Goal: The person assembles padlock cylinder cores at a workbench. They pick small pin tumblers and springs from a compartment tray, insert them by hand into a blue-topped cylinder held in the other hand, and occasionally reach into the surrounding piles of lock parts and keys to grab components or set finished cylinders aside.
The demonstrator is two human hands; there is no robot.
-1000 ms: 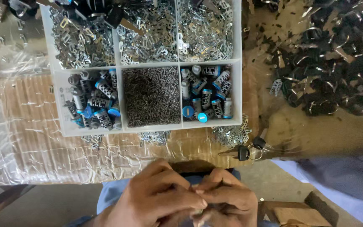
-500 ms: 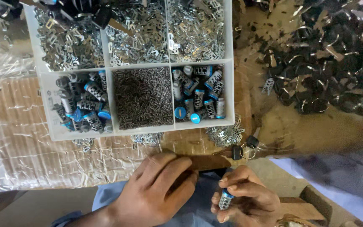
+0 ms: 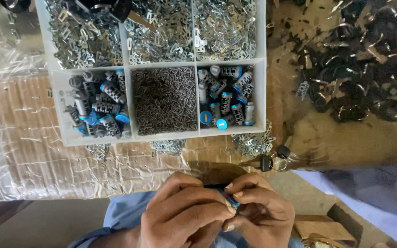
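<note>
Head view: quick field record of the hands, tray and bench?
left hand: fingers closed, pressed against the other hand
right hand: fingertips pinch a small blue part, mostly hidden
divided tray: white, six compartments
middle front compartment: thin dark pins
front side compartments: blue-capped cylinders
back row: bright metal stampings
keys: right of tray, on bench

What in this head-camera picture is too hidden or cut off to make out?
- Blue part pinched between left hand and right hand: fingers cover nearly all of it.
- Divided tray: its upper row is cut by the top edge.
- Dark metal pile: pieces too tangled to tell apart.
- Keys: blades hidden in shadow.
</note>
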